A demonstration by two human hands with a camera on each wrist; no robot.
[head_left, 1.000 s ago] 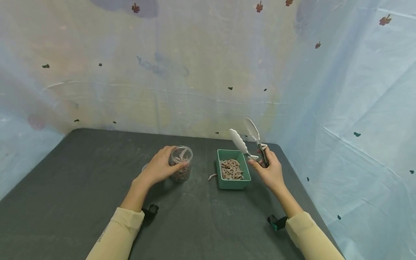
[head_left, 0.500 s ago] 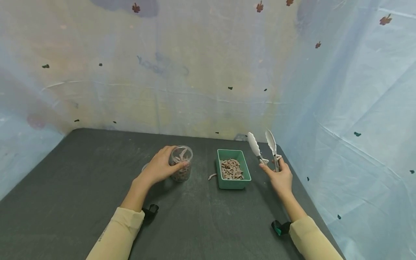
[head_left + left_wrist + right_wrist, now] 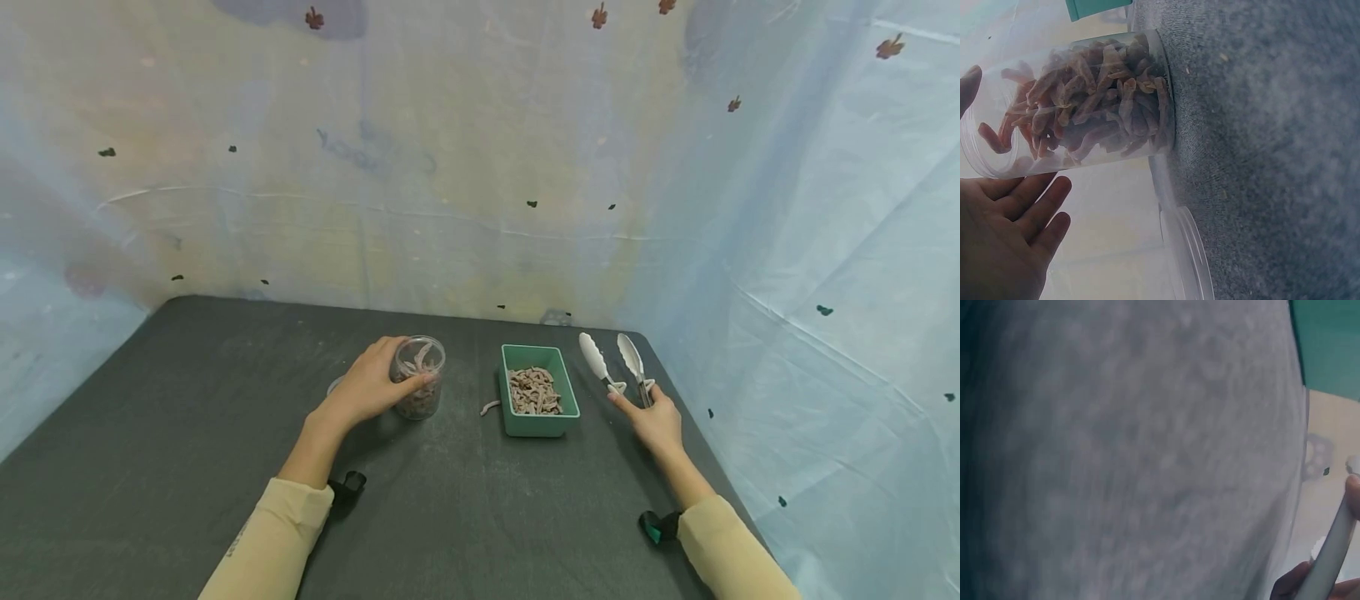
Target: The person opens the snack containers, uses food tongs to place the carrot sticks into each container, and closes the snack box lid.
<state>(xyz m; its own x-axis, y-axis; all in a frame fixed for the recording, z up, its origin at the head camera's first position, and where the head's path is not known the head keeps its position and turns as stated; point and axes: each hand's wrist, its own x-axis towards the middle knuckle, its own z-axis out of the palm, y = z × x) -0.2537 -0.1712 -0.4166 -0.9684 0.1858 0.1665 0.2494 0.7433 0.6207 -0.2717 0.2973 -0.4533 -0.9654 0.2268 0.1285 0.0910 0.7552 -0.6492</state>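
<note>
My left hand (image 3: 363, 390) grips a clear plastic jar (image 3: 420, 406), which stands upright on the table. In the left wrist view, thin brown dried strips (image 3: 1094, 94) fill much of the jar; what they are I cannot tell. My right hand (image 3: 660, 427) holds tongs (image 3: 594, 357) with white scalloped tips, spread apart with nothing between them. They lie low over the table's right side. Between the hands is a green rectangular tub (image 3: 534, 426) with a heap of similar strips. The right wrist view shows only a little of the hand and a tongs arm (image 3: 1330, 559).
One loose strip (image 3: 490, 407) lies on the dark table (image 3: 465, 517) beside the tub's left wall. A clear lid (image 3: 1191, 256) rests next to the jar, mostly behind the left hand in the head view. Plastic sheeting (image 3: 450, 150) hangs behind and to the right.
My right hand has moved right and down with the tongs, away from above the tub toward the table's right edge. The left hand and the jar have stayed in place.
</note>
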